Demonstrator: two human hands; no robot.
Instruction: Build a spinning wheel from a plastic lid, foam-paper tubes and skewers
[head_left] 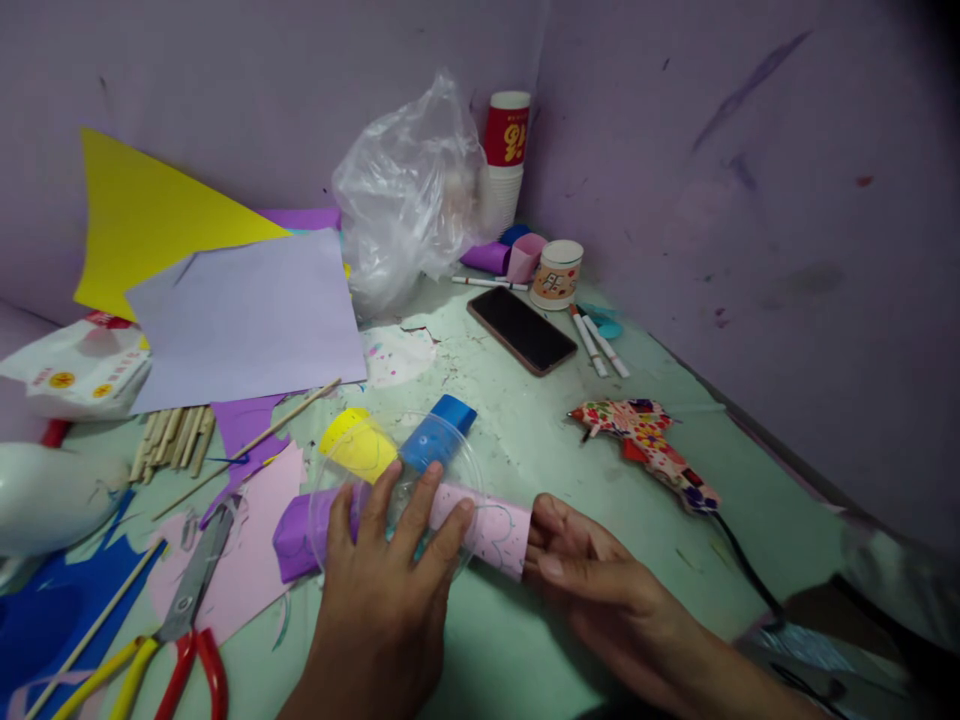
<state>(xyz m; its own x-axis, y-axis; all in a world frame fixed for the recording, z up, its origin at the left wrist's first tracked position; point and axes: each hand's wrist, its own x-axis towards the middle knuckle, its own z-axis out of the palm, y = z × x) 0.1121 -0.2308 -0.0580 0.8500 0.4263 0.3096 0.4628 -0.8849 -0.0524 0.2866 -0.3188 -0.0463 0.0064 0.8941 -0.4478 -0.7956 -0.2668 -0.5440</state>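
Note:
My left hand (397, 580) lies with spread fingers on a round clear plastic disc (405, 440), pressing from above. Beneath or against the disc, several rolled paper pieces point outward: a yellow one (352, 440), a blue one (450, 415), a purple one (294, 545) and a pink paper tube (499, 535) with drawn marks. At the tube's outer end, my right hand (592, 570) has its thumb and fingers closed around the edge; some fingertips are hidden. How the papers join the disc under my left hand cannot be seen.
A flower-patterned glue gun (649, 440) lies to the right, its cord running forward. Scissors (191, 590), sticks (172, 440) and paper scraps crowd the left. Behind are a phone (523, 330), markers (592, 340), a paper cup (557, 275), stacked cups (506, 150) and a plastic bag (412, 190).

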